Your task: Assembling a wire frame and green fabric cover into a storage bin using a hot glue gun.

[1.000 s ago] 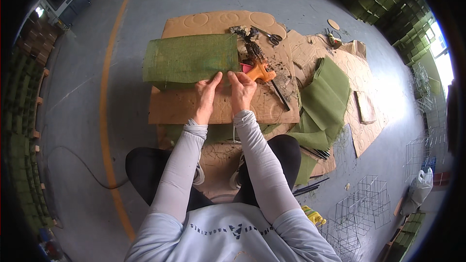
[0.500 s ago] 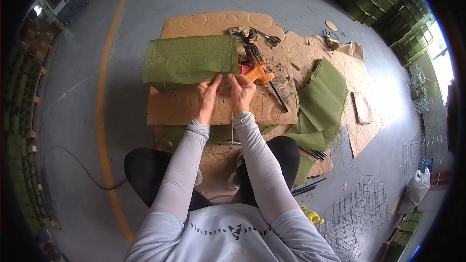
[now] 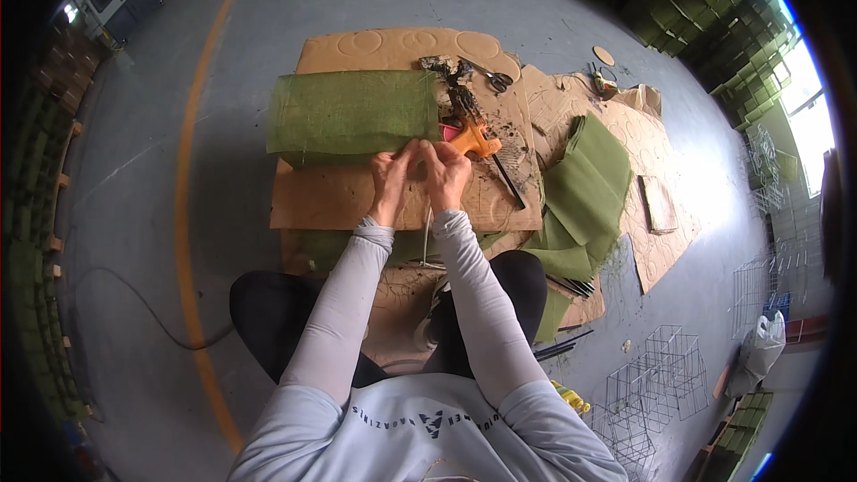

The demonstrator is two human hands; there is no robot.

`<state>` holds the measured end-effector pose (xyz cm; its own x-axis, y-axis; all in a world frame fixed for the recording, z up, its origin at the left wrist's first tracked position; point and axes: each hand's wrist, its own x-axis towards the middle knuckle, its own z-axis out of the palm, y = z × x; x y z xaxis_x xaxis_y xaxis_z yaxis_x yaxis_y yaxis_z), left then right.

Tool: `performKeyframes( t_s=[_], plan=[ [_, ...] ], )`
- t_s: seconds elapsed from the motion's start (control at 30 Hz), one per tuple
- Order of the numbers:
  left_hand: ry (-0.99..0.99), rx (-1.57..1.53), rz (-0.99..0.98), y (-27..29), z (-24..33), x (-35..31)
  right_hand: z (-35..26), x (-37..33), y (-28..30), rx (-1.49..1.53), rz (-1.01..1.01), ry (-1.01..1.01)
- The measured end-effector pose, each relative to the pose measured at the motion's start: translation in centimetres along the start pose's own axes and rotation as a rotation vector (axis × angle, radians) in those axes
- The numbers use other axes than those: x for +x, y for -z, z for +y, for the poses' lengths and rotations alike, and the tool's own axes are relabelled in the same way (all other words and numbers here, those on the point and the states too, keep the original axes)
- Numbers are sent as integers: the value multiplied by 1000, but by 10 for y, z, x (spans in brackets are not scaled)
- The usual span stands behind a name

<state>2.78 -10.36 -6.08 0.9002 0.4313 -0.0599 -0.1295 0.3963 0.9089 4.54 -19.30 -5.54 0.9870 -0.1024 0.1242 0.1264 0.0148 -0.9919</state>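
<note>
A piece of green mesh fabric [image 3: 348, 112] lies over the left part of the cardboard-topped work surface [image 3: 330, 198]. At its near right corner, my left hand [image 3: 390, 182] pinches the edge of the mesh. My right hand [image 3: 448, 180] pinches the same edge close beside it, the fingertips of both hands almost meeting. Just beyond the right fingers rests an orange glue gun [image 3: 476, 139] with a pink-red part, and a black glue stick [image 3: 510, 180] slants out of it toward me. Scissors [image 3: 497, 80] with dark handles lie farther back.
Dark dried glue [image 3: 464, 100] is smeared on the cardboard behind the glue gun. Folded green fabric [image 3: 585, 192] is piled on flattened cardboard to the right. Wire racks [image 3: 656, 384] stand on the floor at lower right. A cable [image 3: 152, 303] runs across the floor at left.
My left hand has slid slightly right along the mesh edge, closer to my right hand. The right hand stays in nearly the same place. The glue gun has not moved on the cardboard.
</note>
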Motion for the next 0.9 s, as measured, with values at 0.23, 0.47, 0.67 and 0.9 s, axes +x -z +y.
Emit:
performKeyframes(
  t_s=[0.23, 0.47, 0.67, 0.9],
  plan=[
    [26, -57, -30, 10, -14, 9, -51, 20, -11, -799, -52, 696],
    [6, 70, -67, 20, -2, 4, -6, 37, -9, -968, -89, 644],
    [-125, 157, 7, 20, 8, -3, -11, 36, -12, -961, -94, 613],
    [-141, 204, 2, 27, -3, 0, -9, 37, -11, -1035, -87, 631]
  ],
)
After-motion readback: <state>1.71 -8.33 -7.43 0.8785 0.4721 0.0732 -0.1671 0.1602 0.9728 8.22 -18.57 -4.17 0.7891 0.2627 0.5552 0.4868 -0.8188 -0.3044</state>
